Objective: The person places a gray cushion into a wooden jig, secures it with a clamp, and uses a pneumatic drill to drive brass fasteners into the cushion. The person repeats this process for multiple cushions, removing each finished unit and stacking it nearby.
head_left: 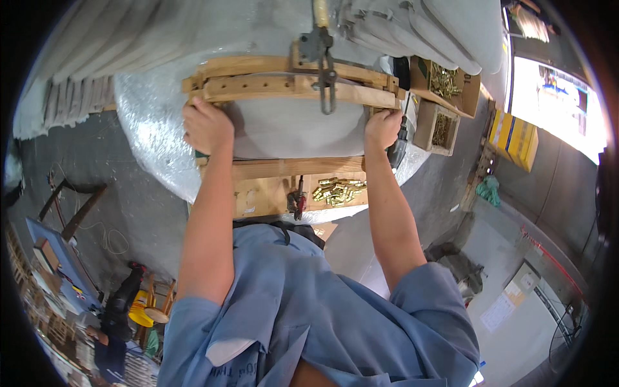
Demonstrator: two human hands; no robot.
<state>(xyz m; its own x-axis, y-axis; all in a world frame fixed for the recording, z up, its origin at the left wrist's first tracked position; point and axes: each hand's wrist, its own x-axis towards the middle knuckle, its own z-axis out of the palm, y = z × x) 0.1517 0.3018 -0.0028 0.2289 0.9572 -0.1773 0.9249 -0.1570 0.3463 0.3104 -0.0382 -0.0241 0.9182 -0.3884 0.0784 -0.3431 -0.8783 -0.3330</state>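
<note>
Both my hands are at the ends of a wooden frame (258,85), a slightly bowed bar with a row of holes. My left hand (209,126) is closed around its left end, and my right hand (385,129) around the right end. Between them a smooth grey curved panel (296,126) lies under the bar, its side edges partly hidden by my hands. A metal toggle clamp (324,58) with a long looped arm reaches down over the bar. Nearer me runs a wooden rail (300,168).
Brass fittings (338,191) lie piled beside a red-and-black hand tool (298,198). A dark power tool (398,145) stands near my right hand. Two boxes, a cardboard box (469,93) and a smaller box (425,129), hold brass parts. Grey panels (412,32) are stacked behind.
</note>
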